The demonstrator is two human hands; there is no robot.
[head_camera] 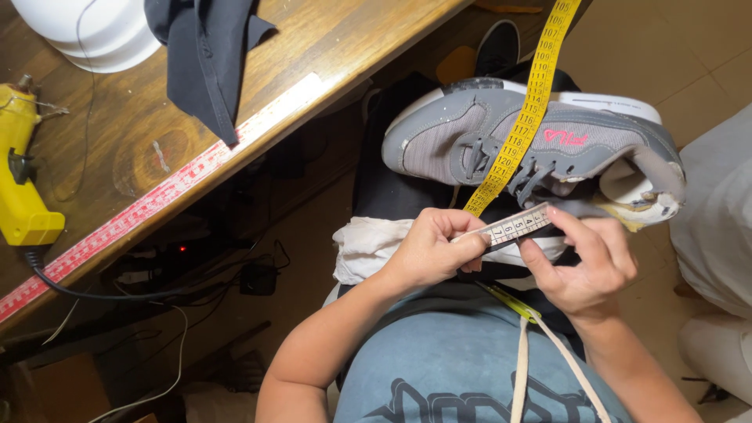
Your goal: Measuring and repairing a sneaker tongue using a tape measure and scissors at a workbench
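A grey sneaker with a white sole lies on its side across my lap, toe to the left. A yellow measuring tape runs down over it from the top edge. My left hand pinches the tape just below the shoe. My right hand holds the tape's white end section stretched between both hands. A white cloth sits under my left hand.
A wooden workbench with a red-and-white ruler strip on its edge stands at left. On it are a yellow glue gun, a dark cloth and a white round object. Cables lie beneath.
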